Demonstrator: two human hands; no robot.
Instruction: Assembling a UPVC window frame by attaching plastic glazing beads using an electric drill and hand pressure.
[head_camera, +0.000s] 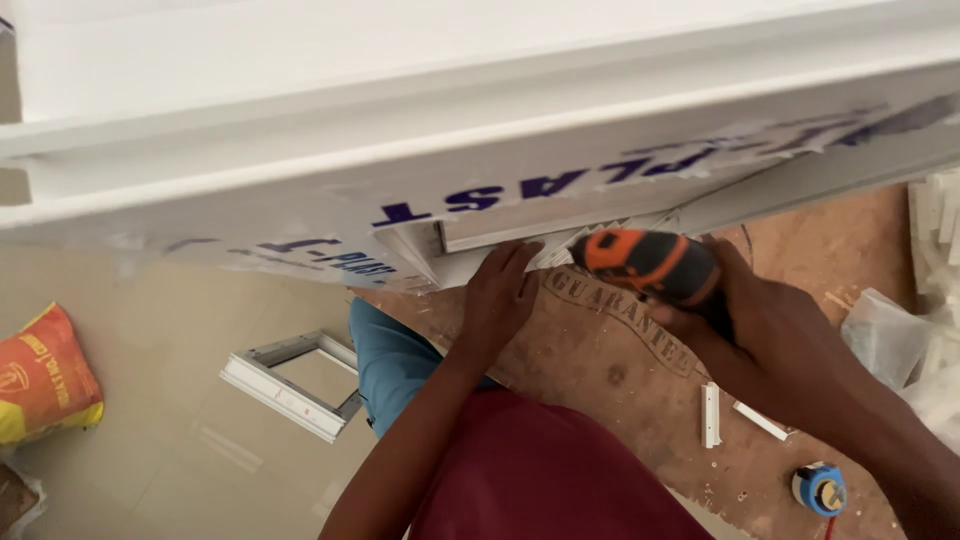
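Note:
A long white plastic frame profile (480, 130) with blue lettering on its protective film runs across the top of the view. My left hand (497, 300) presses flat against its underside, fingers spread, beside a short white inner piece (540, 222). My right hand (760, 315) grips an orange and black power drill (645, 265) whose nose points at the profile just right of my left hand. The bit itself is hidden.
Below lies a brown plywood worktop (620, 380) with printed letters, short white offcuts (711, 414) and a blue tape measure (820, 489). On the beige floor sit a small white frame (290, 385) and an orange sack (45, 375). Crumpled plastic (890, 335) is at right.

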